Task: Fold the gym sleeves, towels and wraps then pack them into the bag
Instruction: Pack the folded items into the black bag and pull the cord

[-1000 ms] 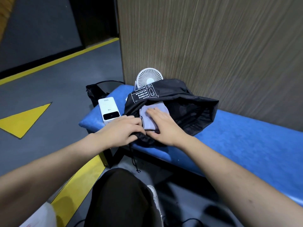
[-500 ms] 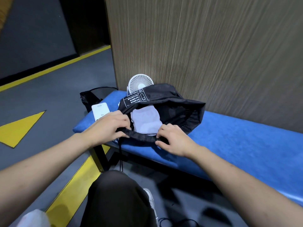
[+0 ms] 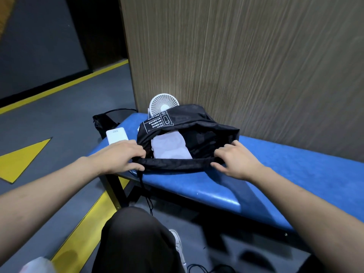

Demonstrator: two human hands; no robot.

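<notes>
Head view: your left hand [image 3: 122, 156] and right hand [image 3: 235, 159] each pinch the bag [image 3: 197, 133] rim, stretching its mouth on the bench [image 3: 295, 164]. 1 folded pale cloth [image 3: 170, 147] lies inside; packing looks nearly finished.

Black nylon drawstring bag [image 3: 199, 133] on blue padded bench [image 3: 295, 174], folded pale cloth [image 3: 169, 148] inside its mouth; white round desk fan [image 3: 163, 105] behind it, white rectangular power bank [image 3: 116, 135] to its left, wood-grain wall panel [image 3: 246, 62] behind the bench.
</notes>
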